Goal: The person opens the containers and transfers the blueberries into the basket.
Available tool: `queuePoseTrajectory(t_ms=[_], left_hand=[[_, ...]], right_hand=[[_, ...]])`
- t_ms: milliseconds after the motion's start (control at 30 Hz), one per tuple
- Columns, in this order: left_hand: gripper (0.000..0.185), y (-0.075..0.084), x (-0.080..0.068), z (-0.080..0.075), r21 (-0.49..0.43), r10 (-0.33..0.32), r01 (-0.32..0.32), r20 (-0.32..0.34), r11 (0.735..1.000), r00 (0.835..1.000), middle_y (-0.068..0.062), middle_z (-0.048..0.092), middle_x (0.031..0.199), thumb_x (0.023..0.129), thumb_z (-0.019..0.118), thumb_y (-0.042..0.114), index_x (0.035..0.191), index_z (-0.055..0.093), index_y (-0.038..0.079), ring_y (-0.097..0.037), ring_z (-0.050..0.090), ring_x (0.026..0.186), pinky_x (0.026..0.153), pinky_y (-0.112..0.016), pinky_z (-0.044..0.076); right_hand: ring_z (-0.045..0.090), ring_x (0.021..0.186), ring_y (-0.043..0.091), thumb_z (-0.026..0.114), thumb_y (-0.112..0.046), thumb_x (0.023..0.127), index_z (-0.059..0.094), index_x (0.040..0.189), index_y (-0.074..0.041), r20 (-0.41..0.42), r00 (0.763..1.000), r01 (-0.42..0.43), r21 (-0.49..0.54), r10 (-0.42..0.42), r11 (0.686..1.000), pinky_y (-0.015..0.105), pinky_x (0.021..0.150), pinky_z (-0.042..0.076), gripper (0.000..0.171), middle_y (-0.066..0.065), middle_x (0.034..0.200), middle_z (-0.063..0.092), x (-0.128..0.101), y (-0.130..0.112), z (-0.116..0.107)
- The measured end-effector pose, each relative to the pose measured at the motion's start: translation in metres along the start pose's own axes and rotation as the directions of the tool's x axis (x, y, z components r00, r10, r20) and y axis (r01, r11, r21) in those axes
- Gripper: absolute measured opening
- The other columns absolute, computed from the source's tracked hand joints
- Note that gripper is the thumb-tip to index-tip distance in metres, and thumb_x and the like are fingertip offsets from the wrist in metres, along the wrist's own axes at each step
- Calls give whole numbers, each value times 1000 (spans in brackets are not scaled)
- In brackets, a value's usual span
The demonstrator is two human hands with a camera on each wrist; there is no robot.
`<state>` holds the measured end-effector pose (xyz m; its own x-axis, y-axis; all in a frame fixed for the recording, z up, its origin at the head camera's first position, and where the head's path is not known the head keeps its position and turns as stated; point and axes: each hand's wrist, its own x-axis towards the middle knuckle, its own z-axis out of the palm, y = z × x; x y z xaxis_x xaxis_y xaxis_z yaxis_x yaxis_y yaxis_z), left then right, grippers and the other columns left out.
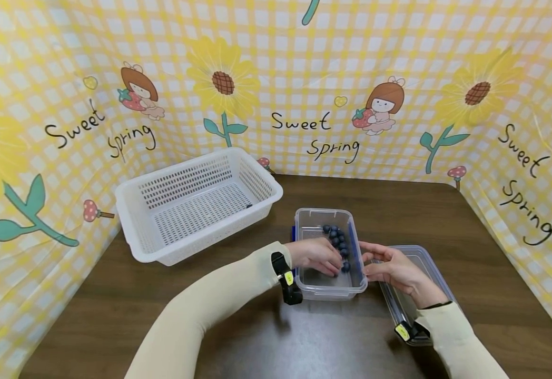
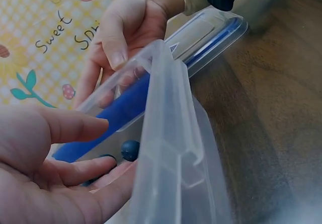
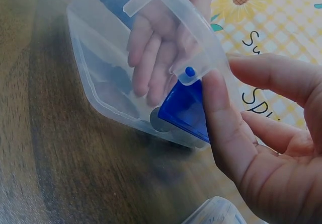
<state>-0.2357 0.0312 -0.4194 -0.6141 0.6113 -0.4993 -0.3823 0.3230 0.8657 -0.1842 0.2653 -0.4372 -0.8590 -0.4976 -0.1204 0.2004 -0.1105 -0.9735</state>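
A clear plastic food box (image 1: 330, 293) with blue side latches stands uncovered on the table. Several blueberries (image 1: 335, 233) lie along the right part of its floor. My left hand (image 1: 316, 255) reaches down inside, fingers loosely bent, fingertips low beside the lower berries. In the left wrist view a blueberry (image 2: 130, 150) shows just past those fingers, with thumb and fingers apart. My right hand (image 1: 396, 271) rests its thumb and fingertips against the box's right outer side, beside a blue latch (image 3: 183, 108). Part of the left hand's fingertips is hidden by berries and the box wall.
A clear rectangular lid (image 1: 420, 258) lies on the table under my right hand and wrist. Back left stands a white perforated basket (image 1: 162, 253) with one small dark thing (image 1: 249, 206) inside. Yellow checked cloth (image 1: 299, 84) walls off the brown table (image 1: 257, 337) behind and on both sides.
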Motion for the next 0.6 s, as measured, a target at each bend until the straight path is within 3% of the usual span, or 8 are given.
queuePoseTrajectory(t_ms=[100,200,400,600], left_hand=[[6,-3,5,3,-25,-2,2,9,1000,1000,-13,62,86,92,56,-10,93,62,-9,-21,63,80,85,-37,59],[16,-2,9,6,-45,-15,16,12,999,1000,-11,61,82,92,55,-11,80,59,-1,-19,61,76,86,-38,59],[9,-1,15,12,-81,-24,26,20,996,999,-13,61,85,93,52,-15,91,60,-10,-24,64,85,96,-43,54],[22,-5,21,18,-82,-32,38,78,996,996,-12,62,76,96,50,-14,78,58,-4,-18,61,72,82,-33,59]], right_hand=[[68,87,16,61,13,90,26,149,13,2,1000,1,2,-1,1000,32,78,61,69,8,104,60,0,0,0],[68,87,16,61,13,90,27,149,13,6,1000,0,5,0,1000,32,78,61,68,8,104,60,0,0,-1],[69,87,17,61,13,90,24,150,14,16,1000,2,2,-2,1000,32,79,61,70,8,105,61,0,-1,-2],[68,88,17,62,12,90,22,149,16,14,1000,-1,-12,1,1000,33,80,60,71,10,106,60,-1,-1,-1]])
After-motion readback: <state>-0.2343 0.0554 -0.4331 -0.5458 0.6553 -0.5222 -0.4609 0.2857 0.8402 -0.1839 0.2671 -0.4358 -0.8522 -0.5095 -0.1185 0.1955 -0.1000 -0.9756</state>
